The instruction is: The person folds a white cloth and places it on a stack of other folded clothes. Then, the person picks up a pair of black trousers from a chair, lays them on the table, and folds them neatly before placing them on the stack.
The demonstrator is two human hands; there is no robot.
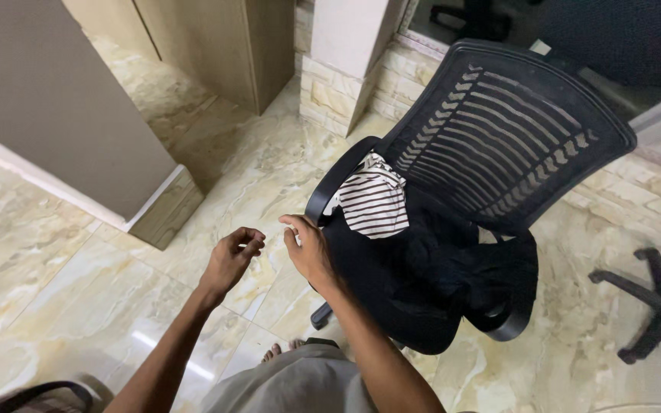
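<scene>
A black office chair with a mesh back stands on the marble floor. On its seat lies a black-and-white striped garment beside dark clothes. My right hand hovers at the chair's front left edge, just below the armrest, fingers loosely curled and holding nothing I can see. My left hand hangs in the air to its left, fingers curled inward, empty, touching nothing.
A beige wall corner with a stone skirting stands at the left. A tiled pillar rises behind the chair. Another chair's black star base sits at the right. My bare toes show below.
</scene>
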